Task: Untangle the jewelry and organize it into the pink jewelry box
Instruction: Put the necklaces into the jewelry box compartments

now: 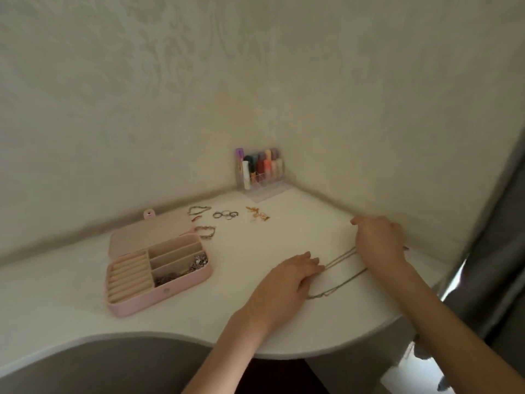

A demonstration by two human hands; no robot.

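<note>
Currently, the left hand rests flat, fingers straight, pressing the silver chain onto the white surface. The right hand pinches the chain's far end. The pink jewelry box lies open at left.

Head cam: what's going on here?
A person is working on a thin silver chain stretched across a white table. The left hand rests flat on the table with its fingertips on one end of the chain; the right hand holds the other end, fingers curled. The pink jewelry box lies open to the left with some pieces already in its right compartments. Bracelets, rings and gold pieces wait loose behind it.
</note>
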